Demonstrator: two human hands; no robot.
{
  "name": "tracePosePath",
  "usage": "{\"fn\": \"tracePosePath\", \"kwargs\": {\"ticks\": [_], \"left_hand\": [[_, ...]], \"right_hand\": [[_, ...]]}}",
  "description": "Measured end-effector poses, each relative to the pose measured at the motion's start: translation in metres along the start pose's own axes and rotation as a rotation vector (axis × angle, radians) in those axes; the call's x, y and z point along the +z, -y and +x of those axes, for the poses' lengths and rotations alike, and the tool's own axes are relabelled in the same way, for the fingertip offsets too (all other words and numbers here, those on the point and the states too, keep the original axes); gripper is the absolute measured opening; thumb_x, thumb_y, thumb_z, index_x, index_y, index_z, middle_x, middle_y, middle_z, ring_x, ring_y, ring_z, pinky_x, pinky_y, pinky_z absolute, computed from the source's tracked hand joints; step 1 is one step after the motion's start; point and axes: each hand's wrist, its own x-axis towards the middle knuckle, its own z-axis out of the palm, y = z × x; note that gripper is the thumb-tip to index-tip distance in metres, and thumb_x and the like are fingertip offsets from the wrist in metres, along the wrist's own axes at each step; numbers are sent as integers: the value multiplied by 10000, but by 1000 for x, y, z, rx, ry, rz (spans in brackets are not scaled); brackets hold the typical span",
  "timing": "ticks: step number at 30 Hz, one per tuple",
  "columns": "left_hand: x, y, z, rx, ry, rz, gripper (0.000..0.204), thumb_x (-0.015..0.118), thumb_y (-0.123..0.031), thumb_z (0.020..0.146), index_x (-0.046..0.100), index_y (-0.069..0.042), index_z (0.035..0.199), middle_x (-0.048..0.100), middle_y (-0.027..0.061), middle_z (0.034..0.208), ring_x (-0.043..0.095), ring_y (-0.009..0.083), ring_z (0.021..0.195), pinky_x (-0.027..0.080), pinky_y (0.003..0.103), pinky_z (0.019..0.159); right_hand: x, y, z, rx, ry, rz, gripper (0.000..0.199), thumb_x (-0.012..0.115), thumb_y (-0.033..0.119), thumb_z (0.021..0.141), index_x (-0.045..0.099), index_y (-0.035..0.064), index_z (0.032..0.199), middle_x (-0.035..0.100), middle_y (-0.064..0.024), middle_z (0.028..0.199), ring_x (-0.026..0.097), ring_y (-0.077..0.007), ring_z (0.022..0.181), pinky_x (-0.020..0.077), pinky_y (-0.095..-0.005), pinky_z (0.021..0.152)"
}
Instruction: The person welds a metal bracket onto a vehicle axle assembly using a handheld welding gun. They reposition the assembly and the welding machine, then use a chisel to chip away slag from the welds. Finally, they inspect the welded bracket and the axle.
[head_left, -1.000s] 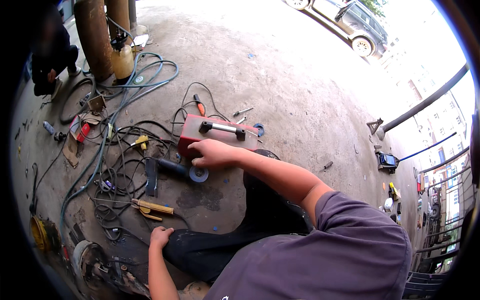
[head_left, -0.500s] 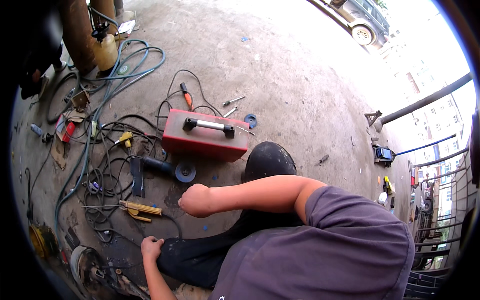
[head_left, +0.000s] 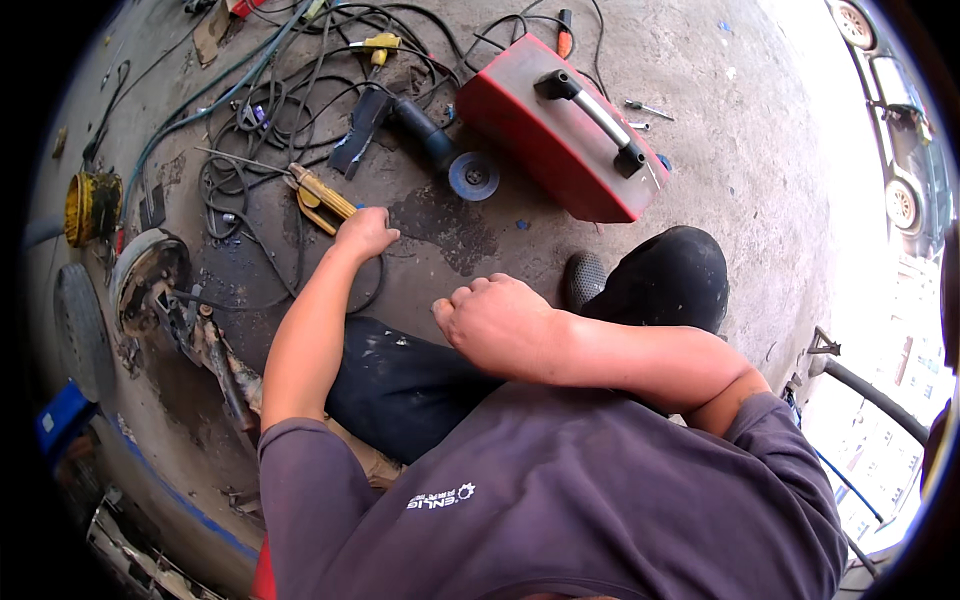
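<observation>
My left hand (head_left: 366,236) is closed at the rear end of a yellow welding electrode holder (head_left: 325,192) lying low over the floor. A thin rod (head_left: 240,158) sticks out of the holder's jaws, and a dark cable curves away below my hand. My right hand (head_left: 500,322) is held over my lap with its fingers curled in and knuckles up; whatever may be inside is hidden. Ahead of both hands lies an angle grinder (head_left: 420,130) with a blue-grey disc (head_left: 473,176). Beside it stands a red welding machine (head_left: 540,150) with a carrying handle (head_left: 597,122).
Tangled cables (head_left: 290,110) and a yellow connector (head_left: 378,45) cover the floor at far left. A brake drum assembly (head_left: 150,275) and a yellow can (head_left: 92,208) stand at left. A screwdriver (head_left: 648,108) lies beyond the machine. Parked cars (head_left: 900,130) are at far right.
My left hand has gone from my knee to the electrode holder's rear end. My right hand has drawn back over my lap. The view has turned, bringing the brake drum closer.
</observation>
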Motion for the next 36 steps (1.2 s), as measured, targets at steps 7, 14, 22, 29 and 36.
{"fn": "tracePosePath", "kwargs": {"ticks": [7, 14, 22, 29, 36], "left_hand": [[-2, -29, 28, -101, -25, 21, 434, 816, -337, 815, 716, 6, 1060, 718, 241, 1137, 668, 405, 1120, 530, 474, 958], [-24, 34, 72, -372, -385, 48, 618, 851, -326, 798, 626, -12, 1280, 613, 216, 1380, 588, 383, 1270, 497, 462, 1045], [-19, 56, 126, -538, -412, 20, 795, 949, -309, 700, 574, -49, 1351, 610, 204, 1405, 593, 370, 1291, 492, 435, 1085], [-29, 30, 84, -438, -508, 65, 633, 837, -389, 678, 687, -46, 1188, 697, 163, 1242, 650, 354, 1153, 508, 443, 1029], [-85, -7, 0, -105, -894, 330, 456, 797, -250, 668, 654, -59, 1057, 615, 107, 1070, 607, 324, 1106, 502, 434, 948]], "right_hand": [[9, -18, -38, -123, 44, -77, 224, 593, 176, 923, 664, 7, 1053, 720, -124, 944, 720, -269, 891, 554, -370, 766], [-8, -27, -88, -130, -81, -40, 203, 593, 183, 900, 608, 22, 1024, 661, -89, 875, 687, -252, 853, 520, -346, 787], [-4, -44, -144, 35, 6, -31, 209, 594, 179, 894, 619, 25, 1032, 646, -83, 845, 656, -233, 824, 510, -339, 787], [-4, -56, -139, -115, -124, 7, 134, 628, 172, 846, 636, 49, 898, 610, -58, 749, 628, -209, 722, 522, -353, 723], [-1, -41, -75, -433, 159, -72, 260, 603, 177, 890, 661, 9, 1079, 658, -74, 837, 653, -217, 783, 521, -329, 747]]}}
